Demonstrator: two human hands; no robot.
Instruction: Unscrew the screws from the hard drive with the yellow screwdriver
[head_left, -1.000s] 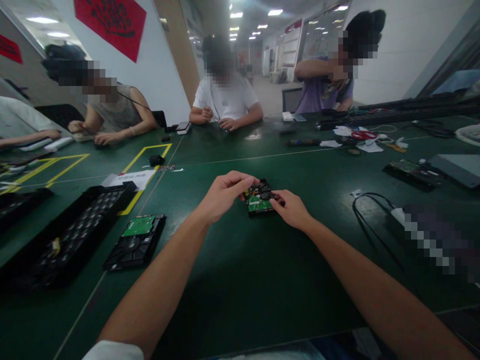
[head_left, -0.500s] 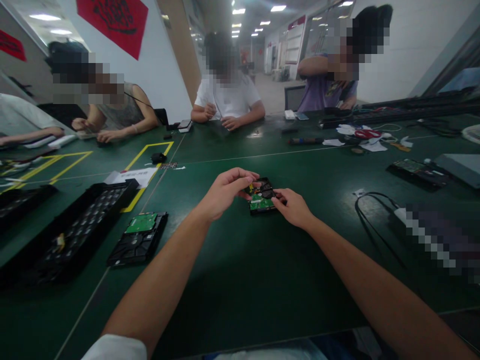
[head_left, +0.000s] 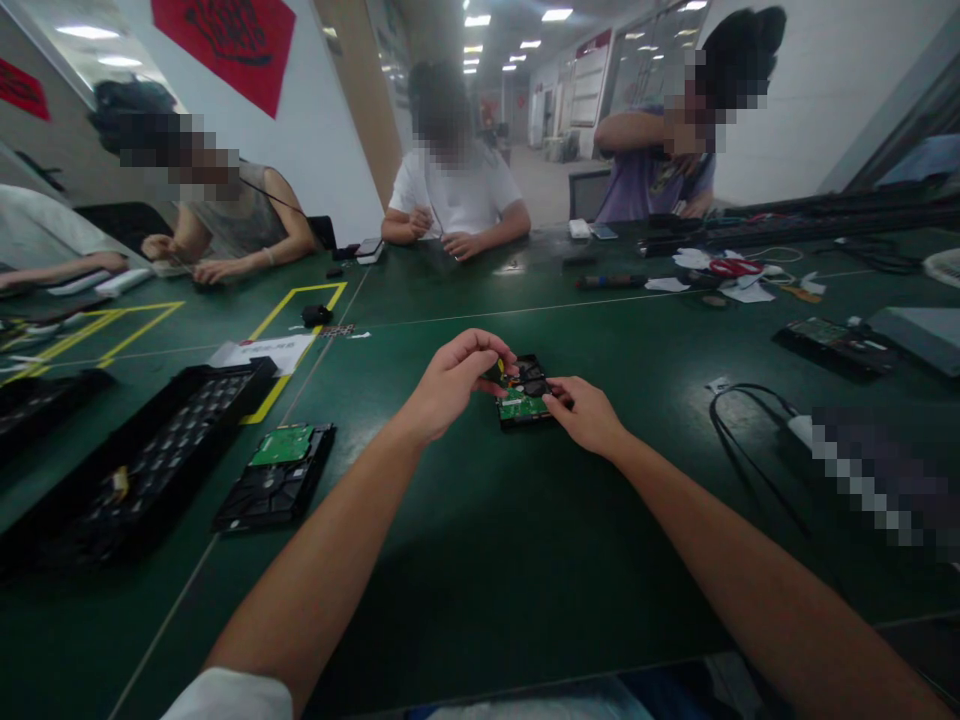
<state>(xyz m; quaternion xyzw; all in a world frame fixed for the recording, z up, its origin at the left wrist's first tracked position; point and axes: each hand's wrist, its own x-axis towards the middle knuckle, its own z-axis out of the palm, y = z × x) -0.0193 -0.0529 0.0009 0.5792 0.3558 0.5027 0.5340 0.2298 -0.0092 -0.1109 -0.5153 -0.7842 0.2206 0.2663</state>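
Note:
A hard drive (head_left: 523,405) with a green circuit board and black casing lies flat on the table in front of me. My left hand (head_left: 459,372) curls over its upper left side, thumb and fingers pinched at a small yellow piece (head_left: 502,367), whose kind is too small to tell. Against the drive's right edge, my right hand (head_left: 589,415) grips it with thumb and fingers. A second hard drive (head_left: 274,480) rests to the left of my left forearm, board side up.
Left of that drive stands a long black tray (head_left: 161,455) with a yellowish piece inside. Another drive-like unit (head_left: 834,345) and a grey box (head_left: 919,335) sit at the right. A black cable (head_left: 739,460) loops near my right arm. Several people sit across the green table (head_left: 480,600).
My left hand has lifted very slightly, and the yellow piece at its fingertips has shifted up a little. My right hand and the hard drive stay in place.

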